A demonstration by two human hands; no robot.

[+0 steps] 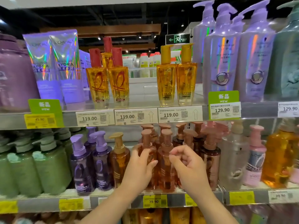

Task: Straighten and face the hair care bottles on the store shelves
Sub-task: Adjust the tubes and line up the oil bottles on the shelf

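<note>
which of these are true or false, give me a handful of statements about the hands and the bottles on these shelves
1. The left hand is wrapped around a rose-capped pump bottle on the lower shelf. True.
2. The right hand is lifting a purple pump bottle off the shelf. False: it is loosely curled in front of the neighbouring rose-capped bottle, and a firm grip cannot be confirmed.
3. The red-capped oil bottles stand on the upper shelf. True.
4. The gold-capped oil bottles carry a 79.90 tag. False: the tag below them reads 119.00.
5. The green pump bottles sit at the left of the lower shelf. True.
</note>
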